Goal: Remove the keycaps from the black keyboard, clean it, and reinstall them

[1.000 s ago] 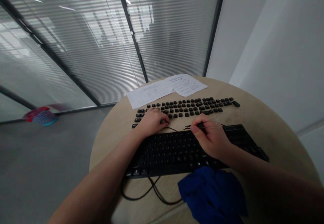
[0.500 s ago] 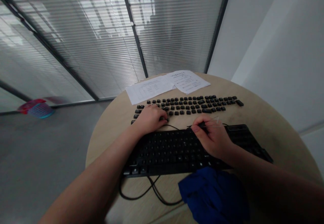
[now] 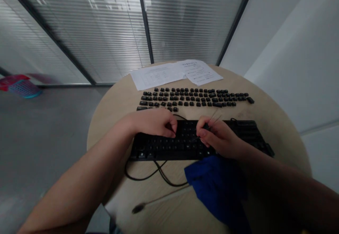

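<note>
A black keyboard [image 3: 169, 153] lies across the round table in front of me. Over its left half hovers my left hand [image 3: 159, 121], thumb and fingers curled together; whatever may be between them is hidden. Gripped in my right hand [image 3: 218, 133], over the right-centre part of the keyboard, is a keycap puller [image 3: 215, 117] with a dark body and thin wire prongs pointing up and away. Behind the keyboard, several rows of loose black keycaps [image 3: 190, 99] are laid out on the tabletop. My left wrist partly covers the nearest row.
Two printed sheets of paper [image 3: 159, 76] lie at the table's far edge. A blue cloth [image 3: 212, 184] sits in front of the keyboard, beside a looped black cable [image 3: 143, 178] and a thin rod with a dark tip [image 3: 162, 196]. A basket [image 3: 25, 88] stands on the floor at left.
My left hand has come back from the keycap rows to over the keyboard. My right hand has shifted slightly left, still holding the puller. The view has tilted downward.
</note>
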The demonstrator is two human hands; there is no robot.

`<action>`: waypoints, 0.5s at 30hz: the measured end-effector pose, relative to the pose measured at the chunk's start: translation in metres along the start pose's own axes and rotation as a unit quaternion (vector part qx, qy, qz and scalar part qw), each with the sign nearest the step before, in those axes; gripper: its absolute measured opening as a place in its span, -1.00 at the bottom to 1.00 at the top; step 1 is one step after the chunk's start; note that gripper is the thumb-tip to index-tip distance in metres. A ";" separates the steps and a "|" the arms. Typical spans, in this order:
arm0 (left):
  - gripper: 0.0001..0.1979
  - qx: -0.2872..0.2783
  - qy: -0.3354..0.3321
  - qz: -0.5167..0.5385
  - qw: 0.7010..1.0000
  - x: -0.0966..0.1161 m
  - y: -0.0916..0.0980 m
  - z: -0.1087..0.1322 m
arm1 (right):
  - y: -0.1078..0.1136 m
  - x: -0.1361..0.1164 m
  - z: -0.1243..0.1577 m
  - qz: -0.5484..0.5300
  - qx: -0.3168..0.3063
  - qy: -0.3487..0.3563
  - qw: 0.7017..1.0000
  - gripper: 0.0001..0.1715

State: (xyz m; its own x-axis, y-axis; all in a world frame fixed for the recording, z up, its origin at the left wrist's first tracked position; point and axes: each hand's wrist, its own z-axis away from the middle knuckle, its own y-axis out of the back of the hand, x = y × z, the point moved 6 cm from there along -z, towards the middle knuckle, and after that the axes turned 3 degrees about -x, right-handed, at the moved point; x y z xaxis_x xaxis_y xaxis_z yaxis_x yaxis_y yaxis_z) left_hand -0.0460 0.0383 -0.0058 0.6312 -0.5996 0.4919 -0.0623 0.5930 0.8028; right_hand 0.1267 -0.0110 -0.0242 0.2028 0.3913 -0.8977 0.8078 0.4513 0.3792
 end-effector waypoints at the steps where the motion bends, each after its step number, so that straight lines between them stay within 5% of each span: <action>1: -0.90 -0.003 -0.009 0.002 1.000 0.004 -0.003 -0.002 | -0.005 0.001 0.000 -0.008 -0.022 -0.012 1.000 -0.71; 15: -0.92 0.005 -0.033 -0.030 0.999 0.008 -0.014 -0.015 | -0.024 0.021 -0.002 0.029 -0.055 -0.090 0.994 -0.76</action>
State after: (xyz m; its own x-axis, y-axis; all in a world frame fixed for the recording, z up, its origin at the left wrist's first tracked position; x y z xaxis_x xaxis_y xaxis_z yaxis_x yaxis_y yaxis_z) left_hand -0.0290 0.0334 -0.0177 0.5820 -0.6685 0.4630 -0.0335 0.5492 0.8350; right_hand 0.1104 -0.0125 -0.0522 0.3514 0.2746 -0.8950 0.7280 0.5209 0.4457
